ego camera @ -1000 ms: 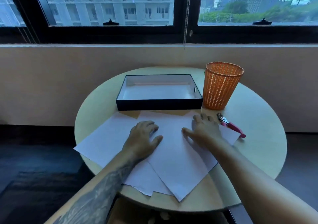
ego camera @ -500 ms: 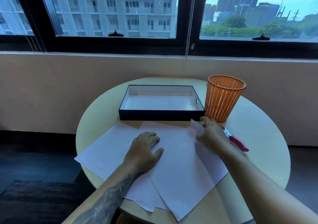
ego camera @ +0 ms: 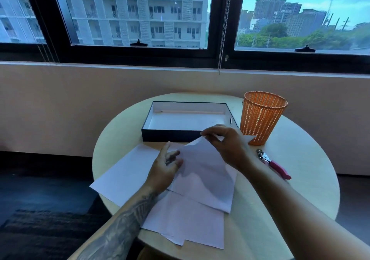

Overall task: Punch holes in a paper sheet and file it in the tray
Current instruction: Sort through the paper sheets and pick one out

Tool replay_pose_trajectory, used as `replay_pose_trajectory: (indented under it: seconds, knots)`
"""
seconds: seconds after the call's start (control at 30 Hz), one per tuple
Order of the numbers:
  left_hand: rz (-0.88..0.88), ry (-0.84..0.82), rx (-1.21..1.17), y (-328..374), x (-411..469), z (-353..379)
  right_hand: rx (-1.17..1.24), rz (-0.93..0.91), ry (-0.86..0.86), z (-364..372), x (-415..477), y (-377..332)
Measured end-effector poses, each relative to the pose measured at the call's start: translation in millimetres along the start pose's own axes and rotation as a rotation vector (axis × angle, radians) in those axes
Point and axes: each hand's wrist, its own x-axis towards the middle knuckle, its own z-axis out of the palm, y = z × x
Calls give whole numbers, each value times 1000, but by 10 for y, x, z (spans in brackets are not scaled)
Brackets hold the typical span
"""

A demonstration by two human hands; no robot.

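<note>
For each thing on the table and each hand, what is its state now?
Top sheet: far corner lifted, rest on the pile.
Right hand: pinches that corner.
Left hand: fingers spread at the sheet's left edge.
Other sheets: flat.
Tray: open, no sheet inside.
Hole punch: lying untouched.
Basket: upright.

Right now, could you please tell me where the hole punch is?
In the head view, the hole punch lies on the table at right, in front of the orange basket and right of the right hand.

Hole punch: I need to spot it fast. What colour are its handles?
The hole punch has pinkish-red handles, best seen in the head view.
</note>
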Motion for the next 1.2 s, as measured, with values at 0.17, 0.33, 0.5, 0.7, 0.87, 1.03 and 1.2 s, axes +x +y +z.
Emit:
replay_pose_trajectory:
  seconds: [0.17,0.33,0.5,0.7,0.87,1.03,1.2]
  knots:
    - [85,186,-38,18,-29,-8,-127,-182,-69,59,131,-212]
    - [50,217,-173,134,-45,2,-182,-264,-80,67,246,-389]
    - [-93,259,-374,173,25,-97,-292,-209,194,18,232,-289]
    - [-129,270,-436,162,-6,-302,151,547,28,137,14,152]
    - [-163,224,-400,108,-54,-324,350,636,-94,360,-186,217]
    - [-124,341,-167,91,-13,-501,181,554,12,347,-242,386]
    - [-128,422,-130,61,-73,-559,-566,561,-259,351,-573,630]
